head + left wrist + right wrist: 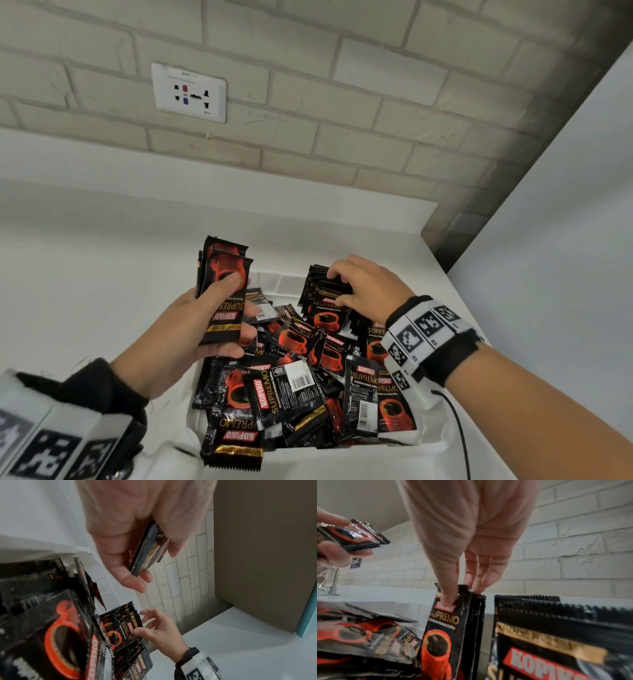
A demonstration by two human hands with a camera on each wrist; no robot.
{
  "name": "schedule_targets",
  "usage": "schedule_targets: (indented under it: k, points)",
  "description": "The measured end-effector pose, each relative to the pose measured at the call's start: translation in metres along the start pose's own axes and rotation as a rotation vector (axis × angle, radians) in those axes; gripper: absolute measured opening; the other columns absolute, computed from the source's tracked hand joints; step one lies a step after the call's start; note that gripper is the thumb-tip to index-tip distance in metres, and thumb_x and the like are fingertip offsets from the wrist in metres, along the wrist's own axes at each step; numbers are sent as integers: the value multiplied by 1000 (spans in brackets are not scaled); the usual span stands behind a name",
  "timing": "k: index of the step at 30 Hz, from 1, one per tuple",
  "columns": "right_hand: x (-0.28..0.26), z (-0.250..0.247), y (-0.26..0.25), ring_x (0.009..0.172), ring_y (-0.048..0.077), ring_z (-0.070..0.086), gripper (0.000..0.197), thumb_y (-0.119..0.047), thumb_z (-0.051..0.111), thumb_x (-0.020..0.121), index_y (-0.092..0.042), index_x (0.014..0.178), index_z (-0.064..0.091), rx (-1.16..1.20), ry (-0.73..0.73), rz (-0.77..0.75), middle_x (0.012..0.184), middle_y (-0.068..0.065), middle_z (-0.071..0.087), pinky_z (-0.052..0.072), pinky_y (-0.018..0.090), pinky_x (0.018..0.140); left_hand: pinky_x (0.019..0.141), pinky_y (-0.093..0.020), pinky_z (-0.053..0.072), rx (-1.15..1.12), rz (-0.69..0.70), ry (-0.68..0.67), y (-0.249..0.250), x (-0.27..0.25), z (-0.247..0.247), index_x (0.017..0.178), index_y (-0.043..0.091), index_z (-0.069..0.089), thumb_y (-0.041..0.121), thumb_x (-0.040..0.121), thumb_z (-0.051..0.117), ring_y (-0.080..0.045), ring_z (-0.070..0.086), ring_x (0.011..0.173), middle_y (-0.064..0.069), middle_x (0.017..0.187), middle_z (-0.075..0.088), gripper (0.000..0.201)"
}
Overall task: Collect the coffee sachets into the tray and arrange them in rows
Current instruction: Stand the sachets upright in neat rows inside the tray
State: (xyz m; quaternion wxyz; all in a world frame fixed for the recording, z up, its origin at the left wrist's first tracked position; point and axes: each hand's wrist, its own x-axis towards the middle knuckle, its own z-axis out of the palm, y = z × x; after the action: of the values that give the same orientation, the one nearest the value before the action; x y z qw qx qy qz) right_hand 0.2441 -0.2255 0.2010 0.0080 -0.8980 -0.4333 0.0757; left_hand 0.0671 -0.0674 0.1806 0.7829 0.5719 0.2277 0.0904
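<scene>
A white tray [342, 459] on the counter holds a heap of loose black-and-red coffee sachets [287, 387]. My left hand [239, 305] hovers over the tray's left side and grips a small stack of sachets [222, 284], thumb on top and fingers beneath; the left wrist view shows that stack [149, 550] edge-on. At the tray's far right, a row of sachets [329, 308] stands upright. My right hand [337, 287] pinches their top edges. In the right wrist view the thumb presses the front sachet [445, 628] with the fingers behind it.
A brick wall with a white socket plate [189, 92] rises behind the white counter [102, 274]. A white panel [565, 240] closes off the right side. A black cable [459, 428] hangs from my right wrist band near the tray's right edge.
</scene>
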Motion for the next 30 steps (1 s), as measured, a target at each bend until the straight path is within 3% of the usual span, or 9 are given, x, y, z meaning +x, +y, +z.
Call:
schedule_targets:
  k: [6,14,20,23,27,30]
  points:
    - [24,-2,-11,111,24,54,66,-19,68,82,-22,138,33,-100,-71,43,128,7,49,48,37,90,45,-24,53,-4,-49,26,0,6,-5,104,9,60,40,75,56,-17,64,60,-5,73,71,42]
    - [40,-11,-9,118,24,50,60,-19,70,80,-18,134,45,-66,-202,125,130,8,52,40,33,96,45,-23,54,5,-122,-12,0,14,-4,101,3,60,36,82,55,-13,64,55,-4,67,69,39]
    - [34,-8,-9,109,23,55,58,-24,71,80,-19,132,46,-96,-235,103,123,5,56,46,33,89,46,-26,54,-74,-224,-38,-2,19,1,98,7,62,36,86,53,-19,66,59,-9,77,71,33]
    - [29,-9,-9,114,22,52,67,-34,72,77,-25,135,39,-182,-224,82,125,1,55,43,36,89,47,-30,56,-137,-263,-68,-2,18,4,103,5,60,32,92,45,-24,68,61,-15,85,72,33]
    - [17,-15,-10,124,23,42,82,-46,71,74,-29,141,27,-242,-186,73,135,0,46,31,37,100,56,-39,58,-172,-282,-91,-3,15,8,112,6,55,24,94,42,-29,70,68,-18,95,72,28]
    - [1,-27,-13,128,23,36,81,-50,65,77,-30,143,22,-152,-113,82,142,-1,39,27,38,104,67,-45,57,-177,-245,-99,-2,12,11,115,9,54,21,92,47,-29,71,74,-17,99,72,27]
